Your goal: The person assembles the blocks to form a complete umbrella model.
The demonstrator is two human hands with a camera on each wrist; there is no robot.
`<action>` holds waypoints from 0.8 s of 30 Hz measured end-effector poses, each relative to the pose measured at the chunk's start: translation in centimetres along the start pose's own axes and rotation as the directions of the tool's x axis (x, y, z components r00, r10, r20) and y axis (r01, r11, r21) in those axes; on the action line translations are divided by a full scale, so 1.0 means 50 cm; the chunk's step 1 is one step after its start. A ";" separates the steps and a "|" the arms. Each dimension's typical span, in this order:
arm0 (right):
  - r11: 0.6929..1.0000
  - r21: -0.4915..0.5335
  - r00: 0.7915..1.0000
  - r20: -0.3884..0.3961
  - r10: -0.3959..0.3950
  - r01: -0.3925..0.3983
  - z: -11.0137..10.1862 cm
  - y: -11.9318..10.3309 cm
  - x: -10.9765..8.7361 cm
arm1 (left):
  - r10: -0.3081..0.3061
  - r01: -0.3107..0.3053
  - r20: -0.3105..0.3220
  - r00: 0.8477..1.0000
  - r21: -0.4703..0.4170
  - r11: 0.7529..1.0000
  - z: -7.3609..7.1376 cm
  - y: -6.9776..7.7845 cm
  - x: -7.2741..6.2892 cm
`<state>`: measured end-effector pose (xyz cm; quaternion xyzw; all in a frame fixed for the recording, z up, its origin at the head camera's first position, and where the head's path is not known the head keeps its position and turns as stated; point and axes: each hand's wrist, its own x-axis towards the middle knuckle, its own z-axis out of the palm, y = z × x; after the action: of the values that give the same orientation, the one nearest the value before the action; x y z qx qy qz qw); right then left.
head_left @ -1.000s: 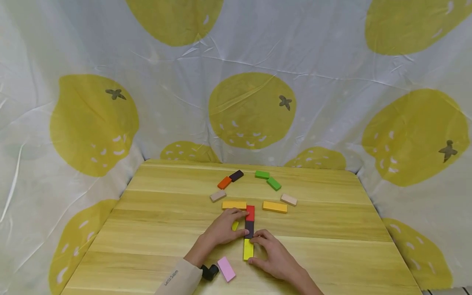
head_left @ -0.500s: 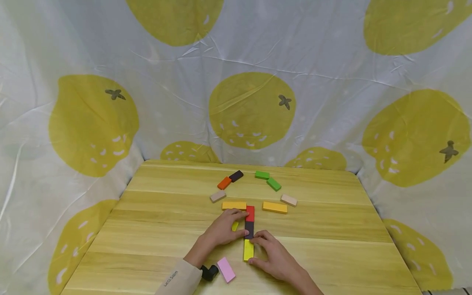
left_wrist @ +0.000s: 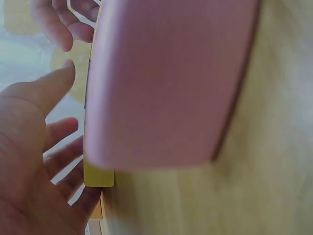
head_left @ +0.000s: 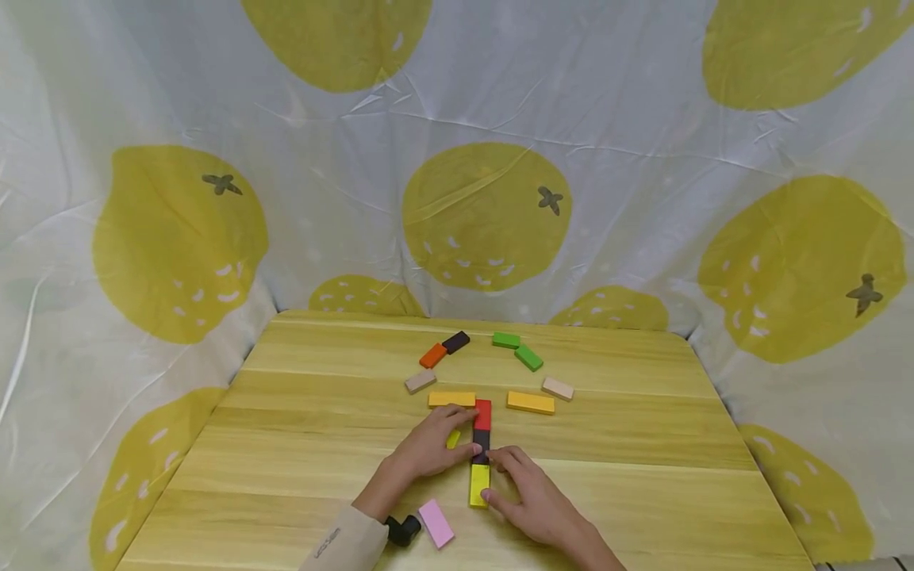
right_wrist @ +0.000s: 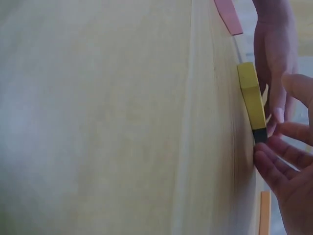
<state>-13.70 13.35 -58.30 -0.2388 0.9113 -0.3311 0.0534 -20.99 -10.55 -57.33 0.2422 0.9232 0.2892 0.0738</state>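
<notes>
A red block (head_left: 483, 411), a black block (head_left: 481, 438) and a yellow block (head_left: 478, 485) lie end to end in a column on the wooden table. My left hand (head_left: 426, 441) reaches in from the left, fingertips at the red block and thumb at the black one. On the other side, my right hand (head_left: 534, 501) has its fingers beside the black block and its thumb at the yellow block's right edge. Another yellow block (head_left: 453, 438) lies mostly hidden by the left hand. The right wrist view shows right fingertips against the black block (right_wrist: 260, 135).
Two yellow-orange blocks (head_left: 531, 403) lie on either side of the column's top. Farther back are two pale blocks (head_left: 420, 381), an orange block (head_left: 432, 355), a dark block (head_left: 456, 342) and two green blocks (head_left: 528, 358). A pink block (head_left: 436, 523) lies near the left wrist's black device (head_left: 403, 530).
My right hand has shifted slightly away from me, its fingers from the yellow block's far end to beside the black block. The left hand stays in place.
</notes>
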 end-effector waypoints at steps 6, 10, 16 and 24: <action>1.000 -0.019 1.000 -0.020 0.022 -0.022 -0.008 0.009 -0.002 | 0.054 -0.055 0.015 0.998 0.074 0.996 -0.001 0.000 -0.001; 1.000 -0.016 0.999 -0.050 0.012 -0.013 -0.020 0.016 -0.002 | 0.127 -0.136 0.061 0.990 0.188 0.973 -0.001 0.004 0.000; 1.000 0.006 0.996 -0.088 0.016 -0.015 -0.039 0.030 0.005 | 0.160 -0.185 0.114 0.981 0.262 0.947 0.000 0.013 0.001; 0.996 0.005 0.985 -0.149 0.089 -0.089 -0.073 0.061 0.025 | 0.109 -0.138 0.144 0.984 0.209 0.968 0.001 0.019 0.002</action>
<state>-16.94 16.91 -57.29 -0.1724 0.9228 -0.3445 -0.0005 -20.71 -9.81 -56.84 0.3244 0.9256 0.1736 0.0890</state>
